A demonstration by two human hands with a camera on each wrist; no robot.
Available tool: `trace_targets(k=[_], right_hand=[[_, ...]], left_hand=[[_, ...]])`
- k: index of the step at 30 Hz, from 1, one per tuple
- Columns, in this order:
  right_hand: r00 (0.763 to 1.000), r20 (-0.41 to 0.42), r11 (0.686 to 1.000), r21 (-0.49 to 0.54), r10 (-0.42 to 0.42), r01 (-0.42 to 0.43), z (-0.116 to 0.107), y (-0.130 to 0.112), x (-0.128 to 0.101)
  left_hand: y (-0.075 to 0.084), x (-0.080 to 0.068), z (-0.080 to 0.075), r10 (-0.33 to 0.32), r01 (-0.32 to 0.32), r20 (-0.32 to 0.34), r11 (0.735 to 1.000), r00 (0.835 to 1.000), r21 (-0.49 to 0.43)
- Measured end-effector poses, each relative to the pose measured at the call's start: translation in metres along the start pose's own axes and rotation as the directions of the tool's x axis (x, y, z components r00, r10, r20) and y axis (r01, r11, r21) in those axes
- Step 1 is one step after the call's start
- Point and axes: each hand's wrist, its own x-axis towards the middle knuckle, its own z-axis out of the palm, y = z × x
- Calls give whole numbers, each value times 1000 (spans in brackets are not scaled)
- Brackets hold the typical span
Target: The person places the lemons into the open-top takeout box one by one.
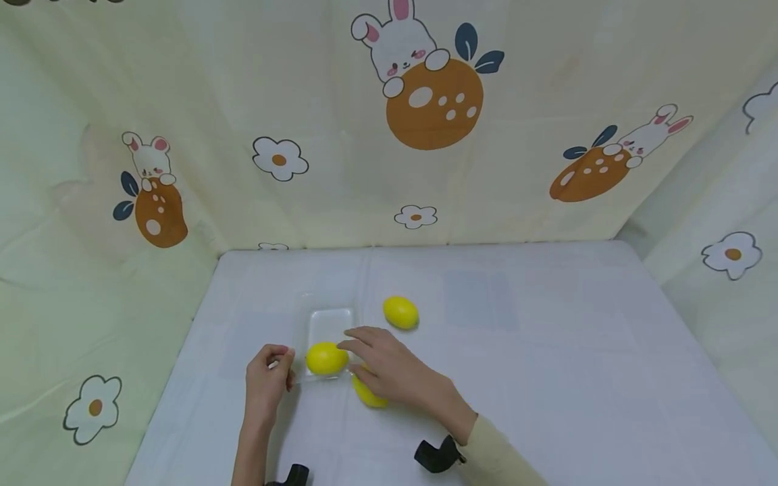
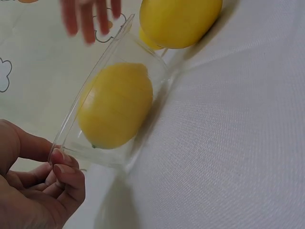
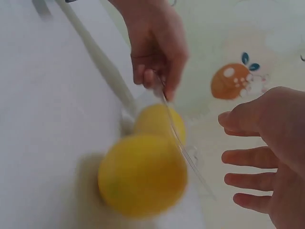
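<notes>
My left hand (image 1: 267, 385) pinches the left rim of a clear plastic box (image 1: 331, 324) between thumb and fingers. Inside its near end lies a yellow lemon (image 1: 326, 358), seen through the clear wall in the left wrist view. A second lemon (image 1: 369, 396) rests on the table just right of the box, partly covered by my right hand (image 1: 392, 364). That hand hovers over the box's right side with fingers spread and nothing held; in the right wrist view its fingers (image 3: 252, 180) stand apart from the lemons. Farther back sits a third lemon (image 1: 401, 312).
A white cloth covers the table (image 1: 547, 364). Behind it and along both sides hang cream curtains (image 1: 516, 189) printed with rabbits and flowers. Black wrist mounts (image 1: 439, 455) show on the forearms near the front.
</notes>
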Motion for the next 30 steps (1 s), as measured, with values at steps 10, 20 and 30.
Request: trace_targets(k=[10, 20, 30], right_hand=[[962, -102, 964, -53, 254, -260, -6, 31, -85], [919, -155, 931, 16, 362, -364, 15, 34, -125], [912, -282, 954, 53, 297, -294, 26, 34, -129]], left_hand=[[-1, 2, 0, 4, -4, 0, 1000, 1000, 15], [-1, 1, 0, 8, -8, 8, 1000, 1000, 10], [-2, 2, 1, 5, -5, 12, 1000, 1000, 8]])
